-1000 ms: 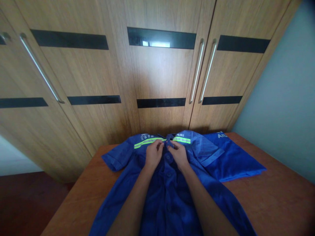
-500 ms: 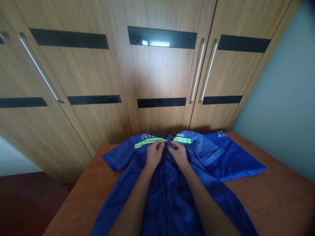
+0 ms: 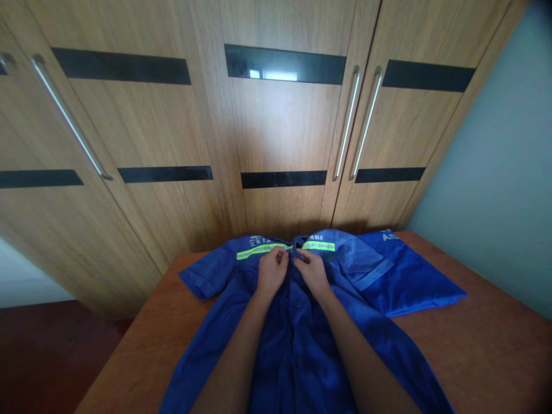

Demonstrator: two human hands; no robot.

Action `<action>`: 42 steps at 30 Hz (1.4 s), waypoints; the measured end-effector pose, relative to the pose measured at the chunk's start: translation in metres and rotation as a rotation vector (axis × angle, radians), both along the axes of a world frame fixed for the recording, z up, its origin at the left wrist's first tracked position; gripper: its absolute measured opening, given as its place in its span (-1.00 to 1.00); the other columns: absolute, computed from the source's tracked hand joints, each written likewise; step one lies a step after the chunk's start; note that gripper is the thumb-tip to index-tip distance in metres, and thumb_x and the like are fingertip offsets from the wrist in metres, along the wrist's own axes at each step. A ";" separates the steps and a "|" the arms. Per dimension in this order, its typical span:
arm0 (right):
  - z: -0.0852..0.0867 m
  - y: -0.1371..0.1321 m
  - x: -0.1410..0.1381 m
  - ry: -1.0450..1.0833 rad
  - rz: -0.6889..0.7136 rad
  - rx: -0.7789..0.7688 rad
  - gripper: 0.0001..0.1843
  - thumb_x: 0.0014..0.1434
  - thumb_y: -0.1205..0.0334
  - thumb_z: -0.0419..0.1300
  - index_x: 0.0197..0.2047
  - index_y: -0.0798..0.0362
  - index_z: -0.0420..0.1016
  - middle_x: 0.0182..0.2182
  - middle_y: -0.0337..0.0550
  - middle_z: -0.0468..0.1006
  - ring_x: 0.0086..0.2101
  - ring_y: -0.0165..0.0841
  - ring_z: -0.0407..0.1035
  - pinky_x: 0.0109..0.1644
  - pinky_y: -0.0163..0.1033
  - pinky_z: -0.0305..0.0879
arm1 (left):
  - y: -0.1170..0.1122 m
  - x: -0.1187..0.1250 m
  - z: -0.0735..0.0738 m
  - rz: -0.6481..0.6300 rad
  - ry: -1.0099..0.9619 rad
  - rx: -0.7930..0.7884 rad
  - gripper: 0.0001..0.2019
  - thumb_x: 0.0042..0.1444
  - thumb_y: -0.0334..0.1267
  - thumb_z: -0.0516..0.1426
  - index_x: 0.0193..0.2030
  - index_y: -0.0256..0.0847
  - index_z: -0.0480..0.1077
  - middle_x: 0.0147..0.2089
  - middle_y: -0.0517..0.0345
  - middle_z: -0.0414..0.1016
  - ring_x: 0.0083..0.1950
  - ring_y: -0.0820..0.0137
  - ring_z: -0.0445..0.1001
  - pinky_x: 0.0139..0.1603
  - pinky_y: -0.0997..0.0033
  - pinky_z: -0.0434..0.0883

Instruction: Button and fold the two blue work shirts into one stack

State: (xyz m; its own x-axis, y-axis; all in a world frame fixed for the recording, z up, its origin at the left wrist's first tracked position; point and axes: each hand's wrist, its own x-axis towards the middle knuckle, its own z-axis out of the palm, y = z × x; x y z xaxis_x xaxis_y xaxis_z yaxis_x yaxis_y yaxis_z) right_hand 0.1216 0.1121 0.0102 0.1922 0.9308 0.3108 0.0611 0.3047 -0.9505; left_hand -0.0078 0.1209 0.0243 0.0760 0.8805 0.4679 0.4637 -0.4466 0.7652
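A dark blue short-sleeved work shirt (image 3: 215, 339) lies spread face up, with a yellow-green reflective stripe across its chest, white lettering above it and buttons down the front. My left hand (image 3: 272, 269) pinches the left edge of the front opening near the top. Opposite it, my right hand (image 3: 311, 270) pinches the other edge, the fingertips of both hands close together. Whether a button sits between the fingers is too small to make out. A lower button (image 3: 298, 303) shows on the front below my hands.
The shirt rests on a reddish-brown wooden table (image 3: 466, 351). A folded brighter blue garment (image 3: 414, 282) with white letters lies at the right, partly under the shirt's sleeve. Behind the table stands a wooden wardrobe (image 3: 280, 126) with long metal handles. A pale wall (image 3: 487, 190) is at the right.
Both hands stay at the shirt's front opening, with only small finger movements. The cloth around the collar has shifted slightly, and the lettering at the left lies flatter.
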 end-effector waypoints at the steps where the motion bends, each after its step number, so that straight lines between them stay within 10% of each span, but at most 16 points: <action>1: 0.001 0.000 0.000 -0.009 -0.005 0.002 -0.71 -0.07 0.25 0.20 -0.25 0.07 0.63 -0.35 -0.18 0.64 -0.34 -0.27 0.45 -0.20 -0.19 0.37 | 0.000 0.000 0.000 -0.007 0.003 -0.002 -0.89 0.14 -0.33 0.06 -0.32 -0.19 0.41 -0.40 0.17 0.51 -0.36 0.38 0.48 -0.30 0.45 0.32; 28: 0.003 -0.003 0.001 0.036 0.070 -0.005 -0.73 -0.07 0.22 0.24 -0.25 0.05 0.63 -0.35 -0.19 0.64 -0.33 -0.27 0.46 -0.20 -0.20 0.38 | 0.006 -0.009 -0.004 -0.297 -0.161 -0.175 -0.86 0.11 -0.18 0.08 -0.34 -0.19 0.37 -0.43 0.17 0.50 -0.41 0.39 0.47 -0.35 0.43 0.40; 42: -0.001 -0.003 -0.002 0.053 0.029 0.005 -0.71 -0.11 0.26 0.20 -0.28 0.03 0.65 -0.32 -0.17 0.66 -0.24 -0.20 0.49 -0.04 -0.09 0.38 | 0.005 -0.005 -0.008 -0.142 -0.127 -0.140 -0.91 0.10 -0.31 0.07 -0.40 -0.18 0.37 -0.48 0.21 0.46 -0.43 0.39 0.45 -0.35 0.45 0.33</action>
